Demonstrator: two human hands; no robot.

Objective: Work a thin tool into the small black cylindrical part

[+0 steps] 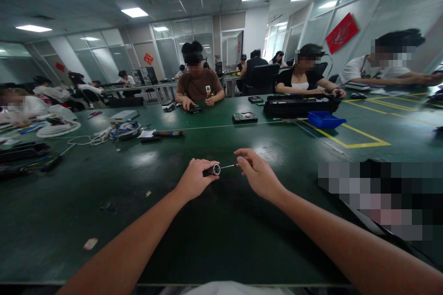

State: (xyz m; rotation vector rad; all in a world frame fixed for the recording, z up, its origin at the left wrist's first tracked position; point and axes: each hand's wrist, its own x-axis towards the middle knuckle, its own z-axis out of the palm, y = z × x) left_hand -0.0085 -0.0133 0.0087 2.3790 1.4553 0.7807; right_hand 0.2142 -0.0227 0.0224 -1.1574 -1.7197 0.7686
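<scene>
Over the green table, my left hand (196,177) is wrapped round a short black cylinder (216,169). Its round end, with a pale ring and a dark middle, faces me and to the right; its exact kind does not show clearly. My right hand (258,173) pinches a thin screwdriver (228,166) between thumb and fingers, index finger stretched out above. A slim metal shaft and a bit of red show; most of the handle is hidden. The shaft points left, its tip at or very near the ringed end. I cannot tell whether it goes in.
Farther over the table (155,239) lie a blue tray (325,120), a hard drive (245,117), a long black casing (300,106), a marker-like tool (169,133) and tangled cables (124,130). A white fan-like grille (58,129) sits left. Several people work around.
</scene>
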